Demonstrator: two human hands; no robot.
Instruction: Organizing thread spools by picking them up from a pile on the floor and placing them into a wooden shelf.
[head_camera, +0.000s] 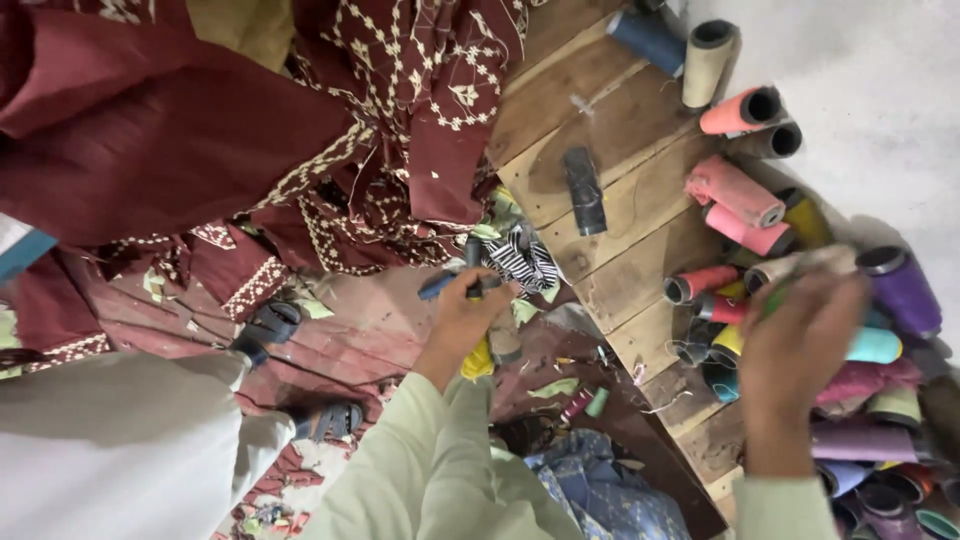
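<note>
My left hand (462, 322), in a pale green sleeve, is closed around a dark blue and black tool (452, 283); it may be scissors, but I cannot tell. It hovers beside a striped black-and-white cloth scrap (527, 263). My right hand (800, 345) is blurred over a heap of thread spools (735, 205) in pink, yellow, purple and teal. Its fingers pinch a small green thing (778, 297), too blurred to name, next to a beige spool (800, 262).
Maroon embroidered fabric (230, 130) hangs over the upper left. A wooden plank top (640, 250) carries a black spool (585, 190). Another person's sandalled feet (272, 325) stand on a floor littered with cloth scraps. Blue patterned cloth (600, 495) lies near my lap.
</note>
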